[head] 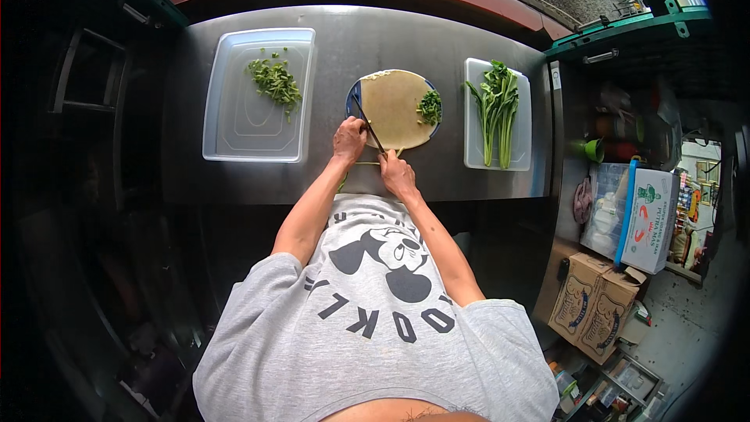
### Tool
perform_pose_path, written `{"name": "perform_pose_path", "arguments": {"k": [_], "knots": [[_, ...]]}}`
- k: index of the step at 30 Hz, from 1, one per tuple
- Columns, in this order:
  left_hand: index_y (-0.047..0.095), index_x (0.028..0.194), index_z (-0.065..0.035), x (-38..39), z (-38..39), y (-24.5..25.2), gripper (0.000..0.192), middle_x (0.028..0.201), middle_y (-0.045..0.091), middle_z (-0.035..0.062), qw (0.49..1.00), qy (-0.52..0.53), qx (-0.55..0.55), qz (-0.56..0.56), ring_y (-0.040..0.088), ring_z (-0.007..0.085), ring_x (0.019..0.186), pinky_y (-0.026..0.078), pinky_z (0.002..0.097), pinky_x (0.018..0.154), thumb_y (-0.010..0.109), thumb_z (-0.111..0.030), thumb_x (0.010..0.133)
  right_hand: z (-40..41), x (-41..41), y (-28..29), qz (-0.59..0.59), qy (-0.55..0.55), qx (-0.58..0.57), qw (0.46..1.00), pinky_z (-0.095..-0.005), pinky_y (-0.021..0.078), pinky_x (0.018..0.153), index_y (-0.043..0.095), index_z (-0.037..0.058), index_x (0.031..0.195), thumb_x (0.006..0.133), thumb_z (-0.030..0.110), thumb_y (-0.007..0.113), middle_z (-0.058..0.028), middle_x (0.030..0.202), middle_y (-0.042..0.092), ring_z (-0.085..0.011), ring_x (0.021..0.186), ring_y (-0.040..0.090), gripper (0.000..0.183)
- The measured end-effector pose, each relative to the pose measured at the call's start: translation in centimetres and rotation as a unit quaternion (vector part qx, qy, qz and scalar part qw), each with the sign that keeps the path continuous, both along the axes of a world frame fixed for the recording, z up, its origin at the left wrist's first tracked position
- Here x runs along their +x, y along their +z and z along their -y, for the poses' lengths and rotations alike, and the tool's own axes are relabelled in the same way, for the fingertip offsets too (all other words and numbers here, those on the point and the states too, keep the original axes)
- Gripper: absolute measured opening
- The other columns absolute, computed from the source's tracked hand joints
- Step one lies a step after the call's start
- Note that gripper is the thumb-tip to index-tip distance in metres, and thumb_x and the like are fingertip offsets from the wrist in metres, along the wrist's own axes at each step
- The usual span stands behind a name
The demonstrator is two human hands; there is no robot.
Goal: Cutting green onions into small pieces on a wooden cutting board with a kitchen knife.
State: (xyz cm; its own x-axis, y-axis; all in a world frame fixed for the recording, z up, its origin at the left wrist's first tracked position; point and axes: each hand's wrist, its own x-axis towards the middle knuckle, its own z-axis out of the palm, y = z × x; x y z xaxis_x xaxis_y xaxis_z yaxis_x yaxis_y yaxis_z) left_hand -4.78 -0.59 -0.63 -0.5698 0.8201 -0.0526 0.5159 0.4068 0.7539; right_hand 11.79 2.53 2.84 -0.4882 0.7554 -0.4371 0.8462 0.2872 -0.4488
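A round tan cutting board (394,108) with a blue rim lies on the steel table in front of me. My right hand (398,174) grips a knife (369,122) whose dark blade slants up and left across the board. Beside the blade, at the board's lower left edge, my left hand (350,140) has its fingers drawn together; what they pinch is hidden. A thin green stalk (367,163) runs between my wrists below the board. Chopped greens (430,107) sit on the board's right side.
To the left, a translucent plastic tray (234,135) contains chopped green stems (275,82). On the right, whole leafy greens (498,111) lie on a white plastic tray (523,152). Cardboard boxes (595,305) and a clear plastic bin (603,211) stand beyond the steel table's (375,29) right end.
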Motion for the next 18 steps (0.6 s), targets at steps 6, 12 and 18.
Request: {"name": "perform_pose_path", "arguments": {"k": [6, 12, 18], "knots": [[0.069, 0.088, -0.0060, -0.1, 0.2, -0.3, 0.010, 0.093, 0.064, 0.0117, 1.000, 0.005, 0.011, 0.005, 0.064, 0.0325, 0.095, 0.052, 0.0428, 0.082, 0.069, -0.014, 0.082, 1.5, 3.4, 1.1, -0.009, -0.014, -0.007, 1.000, -0.0587, 0.0489, 0.078, 0.056, 0.0048, 0.106, 0.100, 0.038, 0.049, -0.0298, 0.091, 0.067, -0.0523, 0.090, 0.062, 0.035], [0.069, 0.084, -0.0051, 0.0, -0.1, -0.1, 0.010, 0.091, 0.064, 0.0120, 1.000, 0.003, 0.015, 0.001, 0.064, 0.0322, 0.094, 0.052, 0.0422, 0.082, 0.070, -0.015, 0.083, 0.8, 5.7, 1.1, 0.010, -0.072, 0.008, 0.997, -0.0585, 0.0486, 0.079, 0.056, 0.0044, 0.106, 0.100, 0.039, 0.048, -0.0299, 0.094, 0.067, -0.0524, 0.093, 0.061, 0.036], [0.069, 0.086, -0.0055, 0.1, -0.1, 0.2, 0.011, 0.092, 0.064, 0.0121, 1.000, -0.005, 0.007, -0.006, 0.064, 0.0317, 0.094, 0.052, 0.0429, 0.082, 0.070, -0.016, 0.083, -1.9, 6.7, 1.6, 0.026, -0.135, 0.016, 0.990, -0.0582, 0.0478, 0.083, 0.056, 0.0040, 0.110, 0.100, 0.043, 0.045, -0.0308, 0.097, 0.066, -0.0522, 0.097, 0.061, 0.041]]}}
